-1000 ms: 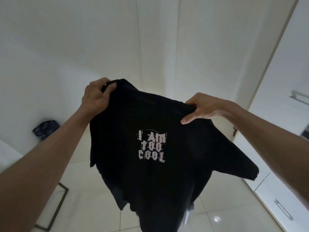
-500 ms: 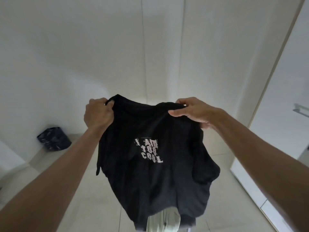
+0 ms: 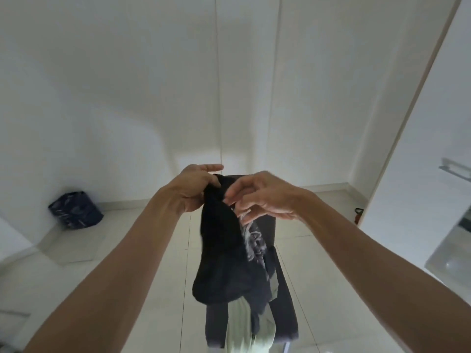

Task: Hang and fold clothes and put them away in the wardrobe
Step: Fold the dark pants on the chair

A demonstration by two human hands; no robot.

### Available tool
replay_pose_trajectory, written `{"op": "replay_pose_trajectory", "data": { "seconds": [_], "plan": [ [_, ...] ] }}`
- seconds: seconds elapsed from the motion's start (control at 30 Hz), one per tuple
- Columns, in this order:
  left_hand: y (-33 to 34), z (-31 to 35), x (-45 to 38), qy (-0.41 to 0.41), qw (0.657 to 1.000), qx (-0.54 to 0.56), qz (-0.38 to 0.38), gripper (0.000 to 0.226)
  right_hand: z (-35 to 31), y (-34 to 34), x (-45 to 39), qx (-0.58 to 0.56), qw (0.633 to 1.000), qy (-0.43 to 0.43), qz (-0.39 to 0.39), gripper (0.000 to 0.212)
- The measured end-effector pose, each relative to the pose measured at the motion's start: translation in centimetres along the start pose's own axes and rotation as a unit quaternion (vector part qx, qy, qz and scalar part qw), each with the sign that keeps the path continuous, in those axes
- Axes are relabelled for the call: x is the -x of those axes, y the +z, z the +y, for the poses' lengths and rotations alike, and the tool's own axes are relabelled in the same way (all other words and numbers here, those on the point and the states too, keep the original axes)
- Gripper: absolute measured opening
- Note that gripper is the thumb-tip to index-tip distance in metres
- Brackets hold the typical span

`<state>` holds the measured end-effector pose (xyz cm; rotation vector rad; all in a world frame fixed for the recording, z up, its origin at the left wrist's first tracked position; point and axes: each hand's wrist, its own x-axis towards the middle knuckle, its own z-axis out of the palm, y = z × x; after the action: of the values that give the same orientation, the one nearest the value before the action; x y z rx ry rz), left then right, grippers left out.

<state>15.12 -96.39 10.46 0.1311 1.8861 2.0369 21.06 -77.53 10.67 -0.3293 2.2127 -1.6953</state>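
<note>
A black T-shirt [image 3: 219,253] with a white print hangs folded in half lengthwise in front of me. My left hand [image 3: 195,191] grips its bunched top edge, thumb over the cloth. Just to the right, my right hand [image 3: 260,197] has its fingers loosely spread and its fingertips touch the fold near the print. Below the shirt a pale green garment [image 3: 239,327] and dark clothes [image 3: 286,309] lie draped over something that is hidden.
White wardrobe doors [image 3: 430,200] with a metal handle [image 3: 456,168] stand at the right. A dark blue bag [image 3: 75,212] sits on the tiled floor by the left wall. A small red object [image 3: 358,217] lies at the wardrobe's foot.
My hands have come together, so the spread shirt is now doubled over and narrow. The right hand's grip has loosened. The view has tilted down a little.
</note>
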Motion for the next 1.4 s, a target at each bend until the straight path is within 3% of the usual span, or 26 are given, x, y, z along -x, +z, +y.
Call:
{"op": "replay_pose_trajectory", "data": {
  "seconds": [0.07,0.1,0.17,0.2,0.27,0.33,0.43,0.5,0.6,0.67,0.73,0.87,0.93,1.0,1.07,1.13,1.23,1.4],
  "plan": [
    [0.1,1.3,1.0,0.036,0.998,-0.044,-0.023,0.048,0.0,-1.4,-0.4,0.074,0.985,-0.025,0.153,0.044],
    [0.3,2.0,1.4,0.057,0.996,-0.061,-0.035,0.048,0.0,-1.9,-0.7,0.118,0.974,-0.040,0.189,0.060],
    [0.7,3.4,2.1,0.088,0.989,-0.088,-0.085,0.049,0.5,-2.1,-1.4,0.184,0.973,-0.041,0.134,0.092],
    [0.8,4.0,2.4,0.097,0.983,-0.101,-0.119,0.050,0.8,-1.7,-1.6,0.196,0.977,-0.027,0.078,0.095],
    [0.4,5.0,2.9,0.106,0.970,-0.134,-0.175,0.055,1.7,-0.8,-2.0,0.205,0.979,0.006,-0.007,0.065],
    [-1.1,5.5,3.3,0.105,0.961,-0.170,-0.190,0.059,2.4,-0.3,-2.3,0.187,0.982,0.006,-0.008,0.036],
    [-4.7,5.3,3.3,0.095,0.943,-0.300,-0.104,0.065,2.4,-1.5,-2.3,0.098,0.989,-0.041,0.103,0.014],
    [-7.3,4.3,2.8,0.094,0.891,-0.444,-0.005,0.056,1.6,-2.4,-2.0,0.083,0.978,-0.077,0.175,0.012],
    [-10.3,1.7,2.1,0.091,0.804,-0.579,0.097,0.021,0.0,-2.8,-1.6,0.144,0.959,-0.120,0.213,0.015],
    [-11.6,0.1,1.7,0.102,0.806,-0.566,0.139,0.006,-0.7,-2.8,-1.7,0.162,0.959,-0.114,0.201,0.022],
    [-12.3,-0.7,1.6,0.122,0.822,-0.531,0.164,0.005,-0.9,-3.0,-1.4,0.217,0.960,-0.061,0.166,0.035],
    [-12.7,-1.1,2.0,0.164,0.837,-0.487,0.187,0.016,0.4,-4.6,-0.9,0.436,0.889,0.110,0.082,0.038],
    [-12.7,-1.3,2.0,0.188,0.820,-0.499,0.209,0.021,1.1,-5.2,-0.8,0.404,0.902,0.099,0.116,0.037],
    [-12.9,-1.6,1.9,0.204,0.804,-0.505,0.238,0.022,1.3,-5.2,-0.5,0.283,0.941,0.046,0.180,0.036],
    [-13.0,-1.8,1.7,0.202,0.801,-0.498,0.262,0.023,1.3,-5.0,-0.3,0.210,0.951,-0.005,0.227,0.038],
    [-13.0,-1.6,1.6,0.194,0.811,-0.477,0.276,0.023,1.3,-5.4,-0.1,0.238,0.943,-0.019,0.231,0.045],
    [-12.9,-0.8,1.5,0.198,0.829,-0.450,0.268,0.023,0.7,-6.1,0.7,0.381,0.901,0.026,0.204,0.051],
    [-13.0,-1.2,0.8,0.185,0.767,-0.558,0.257,0.020,-0.9,-7.3,1.7,0.302,0.906,-0.037,0.293,0.059]
  ]
}}
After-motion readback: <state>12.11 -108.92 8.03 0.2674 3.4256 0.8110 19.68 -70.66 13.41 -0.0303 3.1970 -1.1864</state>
